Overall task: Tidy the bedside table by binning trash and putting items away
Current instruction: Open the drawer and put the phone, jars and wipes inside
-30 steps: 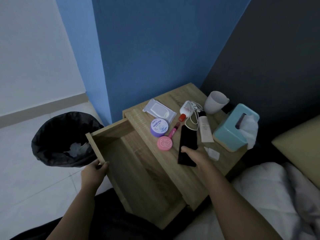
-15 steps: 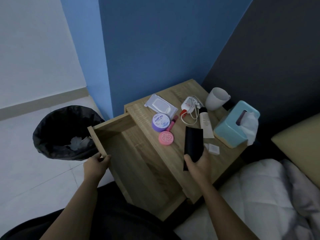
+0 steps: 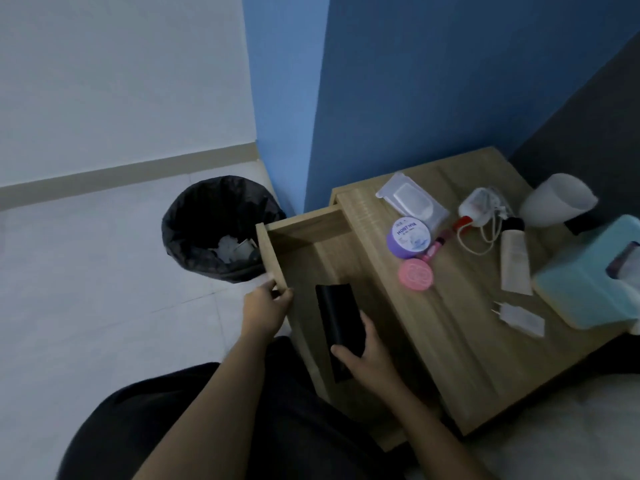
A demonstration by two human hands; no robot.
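Note:
My right hand (image 3: pixel 372 355) grips a flat black phone (image 3: pixel 337 320) and holds it inside the open wooden drawer (image 3: pixel 308 251) of the bedside table (image 3: pixel 460 348). At the drawer's front edge, my left hand (image 3: pixel 265 308) grips the wood. On the tabletop lie a wet-wipes pack (image 3: pixel 414 199), a purple jar (image 3: pixel 408 239), a pink round compact (image 3: pixel 415 274), a pink lip tube (image 3: pixel 437 244), a white charger with cable (image 3: pixel 483 211), a white tube (image 3: pixel 515 261) and a small white wrapper (image 3: pixel 521 318).
A bin lined with a black bag (image 3: pixel 218 230) stands on the floor left of the drawer, with crumpled trash inside. A white cup (image 3: pixel 557 199) and a teal tissue box (image 3: pixel 595 275) sit at the table's right side. White bedding (image 3: pixel 568 434) lies at lower right.
My right hand lifted the phone off the tabletop and carried it left, down into the drawer. My left hand stays on the drawer front. The view shifted left.

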